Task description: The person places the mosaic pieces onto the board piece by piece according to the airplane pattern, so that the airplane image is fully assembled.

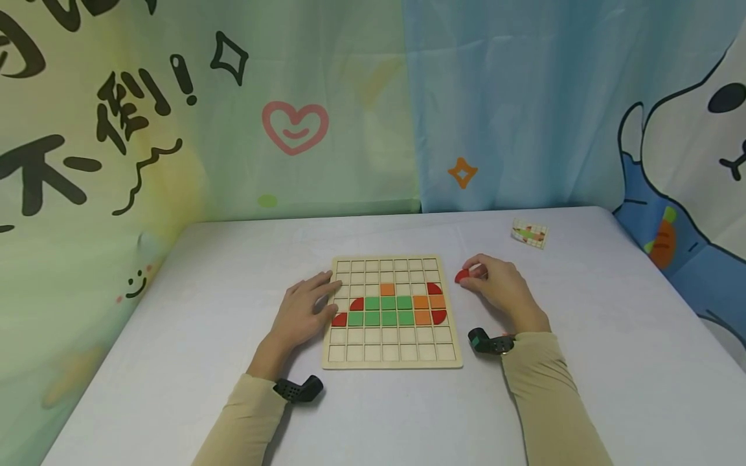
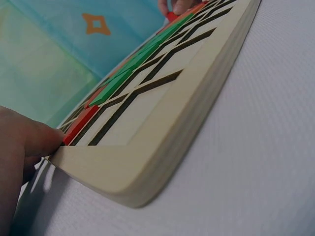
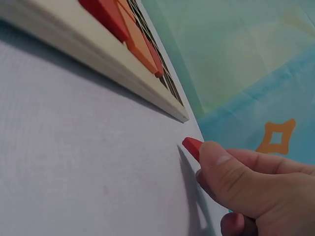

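A wooden grid board lies flat on the table, with green, orange and red pieces set in its middle rows. At the board's left edge, my left hand rests with fingers spread. Its thumb touches the edge beside a red quarter-round piece. Just off the board's right side, my right hand pinches a loose red piece between thumb and fingers. The right wrist view shows this red piece held above the tabletop, apart from the board; the fingers cover part of it.
A small printed pattern card lies at the back right of the white table. Behind the table hangs a printed curtain. Each wrist carries a black camera, one being the left wrist camera.
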Demonstrator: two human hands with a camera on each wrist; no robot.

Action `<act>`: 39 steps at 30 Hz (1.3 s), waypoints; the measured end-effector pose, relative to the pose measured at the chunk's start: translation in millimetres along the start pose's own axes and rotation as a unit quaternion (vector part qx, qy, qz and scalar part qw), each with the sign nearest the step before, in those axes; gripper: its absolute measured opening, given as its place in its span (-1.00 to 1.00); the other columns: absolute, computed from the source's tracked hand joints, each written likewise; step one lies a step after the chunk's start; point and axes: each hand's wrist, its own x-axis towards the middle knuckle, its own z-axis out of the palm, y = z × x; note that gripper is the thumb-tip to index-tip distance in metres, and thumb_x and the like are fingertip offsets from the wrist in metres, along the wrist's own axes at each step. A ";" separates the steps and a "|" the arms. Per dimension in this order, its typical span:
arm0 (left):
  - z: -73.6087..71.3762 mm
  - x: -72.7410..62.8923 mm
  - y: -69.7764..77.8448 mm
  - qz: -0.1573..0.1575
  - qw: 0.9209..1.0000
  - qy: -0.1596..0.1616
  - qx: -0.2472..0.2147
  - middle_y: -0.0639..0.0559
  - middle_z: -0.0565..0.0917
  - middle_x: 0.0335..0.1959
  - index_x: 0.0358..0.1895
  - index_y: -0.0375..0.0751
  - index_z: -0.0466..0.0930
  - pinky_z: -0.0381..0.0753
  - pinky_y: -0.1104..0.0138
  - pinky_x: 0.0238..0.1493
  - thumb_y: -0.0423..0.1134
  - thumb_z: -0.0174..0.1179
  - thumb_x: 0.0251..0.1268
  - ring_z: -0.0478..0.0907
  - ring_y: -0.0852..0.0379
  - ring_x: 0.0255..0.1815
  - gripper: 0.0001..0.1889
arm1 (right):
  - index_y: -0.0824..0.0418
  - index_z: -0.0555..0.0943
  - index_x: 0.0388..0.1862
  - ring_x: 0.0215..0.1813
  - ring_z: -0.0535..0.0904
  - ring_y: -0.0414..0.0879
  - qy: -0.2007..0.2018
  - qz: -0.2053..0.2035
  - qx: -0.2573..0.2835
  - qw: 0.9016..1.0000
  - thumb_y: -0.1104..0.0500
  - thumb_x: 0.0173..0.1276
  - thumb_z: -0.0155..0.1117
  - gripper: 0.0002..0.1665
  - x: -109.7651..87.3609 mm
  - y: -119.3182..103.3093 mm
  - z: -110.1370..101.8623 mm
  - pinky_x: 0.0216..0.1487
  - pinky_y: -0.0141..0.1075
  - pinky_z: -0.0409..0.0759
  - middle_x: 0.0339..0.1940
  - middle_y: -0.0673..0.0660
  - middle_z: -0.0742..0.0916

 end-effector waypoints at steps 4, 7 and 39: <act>-1.0 -0.7 1.1 -0.002 1.000 0.001 -0.006 0.01 0.35 0.41 0.28 0.00 0.46 0.12 -0.04 0.44 -0.03 0.07 0.27 0.22 0.00 0.46 -0.50 | 0.06 0.53 0.01 -0.05 0.54 0.08 0.011 0.006 0.003 1.000 0.01 0.27 0.32 -0.64 -0.6 -2.4 0.0 0.01 0.01 0.49 -0.10 0.18 0.70; -1.4 -1.1 1.3 -0.006 1.000 -0.001 -0.010 0.01 0.35 0.42 0.28 0.01 0.46 0.11 -0.04 0.44 -0.04 0.08 0.26 0.22 0.00 0.46 -0.50 | 0.05 0.54 0.03 -0.05 0.55 0.08 0.024 0.008 0.008 1.000 -0.01 0.27 0.32 -0.62 -1.2 -3.8 -0.7 0.00 0.01 0.50 -0.10 0.17 0.70; -4.0 -1.5 3.3 -0.002 1.000 -0.001 -0.016 0.00 0.36 0.41 0.27 -0.02 0.47 0.12 -0.04 0.44 -0.05 0.09 0.25 0.22 -0.01 0.46 -0.50 | 0.02 0.58 0.14 -0.30 0.43 -0.05 0.046 -0.054 0.020 0.997 0.05 0.27 0.32 -0.57 -0.4 -64.8 13.8 -0.44 -0.33 0.35 -0.13 0.06 0.74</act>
